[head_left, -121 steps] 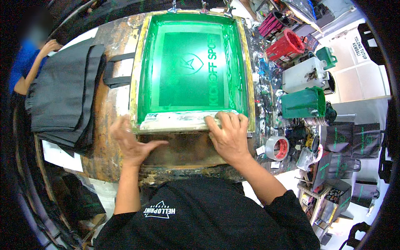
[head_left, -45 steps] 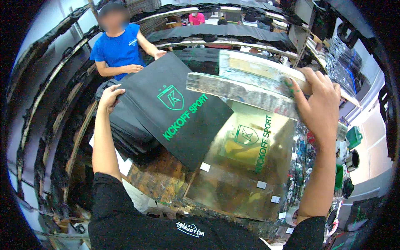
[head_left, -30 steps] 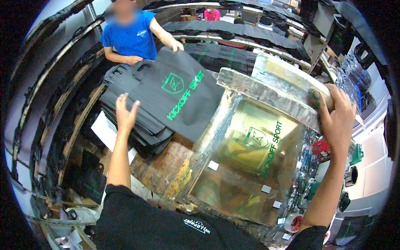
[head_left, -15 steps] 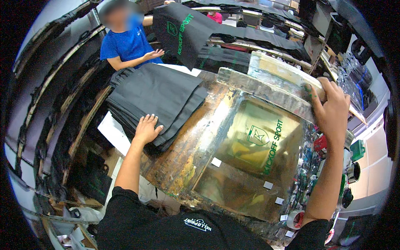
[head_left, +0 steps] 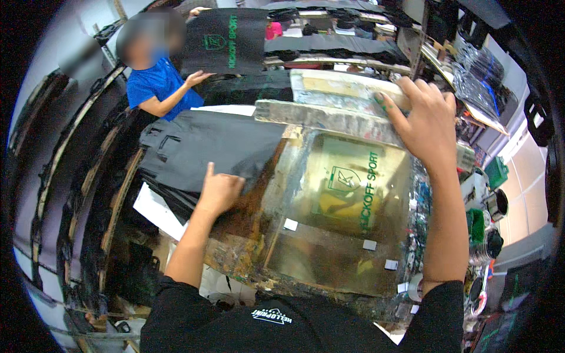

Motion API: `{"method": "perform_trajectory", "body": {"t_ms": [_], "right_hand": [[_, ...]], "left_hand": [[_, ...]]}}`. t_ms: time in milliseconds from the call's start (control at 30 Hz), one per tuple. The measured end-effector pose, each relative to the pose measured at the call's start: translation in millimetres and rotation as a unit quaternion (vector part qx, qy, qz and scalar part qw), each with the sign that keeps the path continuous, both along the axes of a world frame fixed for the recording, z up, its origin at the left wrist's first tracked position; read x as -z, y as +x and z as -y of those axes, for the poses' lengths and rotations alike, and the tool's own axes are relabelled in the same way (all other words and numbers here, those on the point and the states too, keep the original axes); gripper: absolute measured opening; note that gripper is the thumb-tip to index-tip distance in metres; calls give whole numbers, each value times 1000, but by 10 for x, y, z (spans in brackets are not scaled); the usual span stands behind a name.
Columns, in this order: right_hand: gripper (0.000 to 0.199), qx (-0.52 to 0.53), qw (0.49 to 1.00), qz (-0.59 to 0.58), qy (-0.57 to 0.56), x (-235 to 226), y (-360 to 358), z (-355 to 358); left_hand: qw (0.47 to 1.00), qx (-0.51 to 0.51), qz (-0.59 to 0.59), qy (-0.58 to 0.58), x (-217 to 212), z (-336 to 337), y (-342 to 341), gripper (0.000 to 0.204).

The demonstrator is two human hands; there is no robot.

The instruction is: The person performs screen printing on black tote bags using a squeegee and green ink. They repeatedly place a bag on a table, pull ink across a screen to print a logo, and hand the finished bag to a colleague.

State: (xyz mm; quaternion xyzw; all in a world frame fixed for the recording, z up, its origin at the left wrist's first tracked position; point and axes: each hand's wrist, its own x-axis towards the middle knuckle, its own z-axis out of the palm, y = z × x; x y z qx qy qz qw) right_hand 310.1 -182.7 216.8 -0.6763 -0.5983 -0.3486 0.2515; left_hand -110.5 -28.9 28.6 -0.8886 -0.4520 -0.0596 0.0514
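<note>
My right hand [head_left: 426, 117] is closed around the right end of a wide, paint-smeared squeegee [head_left: 329, 88] with a pale wooden handle. The squeegee rests along the far wooden bar of a printing screen [head_left: 294, 253], whose translucent mesh shows a green crest and lettering. To the left, my left hand [head_left: 221, 193] has its fingers curled at the near edge of the top black fabric sheet [head_left: 229, 141], with one finger pointing up. That sheet looks wrinkled and lies on a stack of similar sheets; the fingertips are partly hidden.
Across the table, a person in a blue shirt [head_left: 154, 88] holds up a black sheet [head_left: 226, 41] printed in green. Racks [head_left: 88, 176] draped with black sheets stand on the left. Cans, tape and a green container [head_left: 497, 172] crowd the right side.
My left hand has gone from lying flat on the stack to curled at the top sheet's edge, and that sheet has shifted. The co-worker's printed sheet is now straighter. The view has turned slightly.
</note>
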Motion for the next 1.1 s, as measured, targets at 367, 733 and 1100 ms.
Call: {"method": "perform_trajectory", "body": {"t_ms": [367,733,1100], "right_hand": [[57,-11,998,45,43,238,58,17],[58,-26,996,-37,-70,-24,160,-95],[60,-29,996,-35,-83,-128,44,62]], "left_hand": [[962,253,43,-89,1081,1367,1562,102],[943,297,47,-143,1166,1383,2166,117],[931,308,81,-179,1178,1753,2498,114]]}}
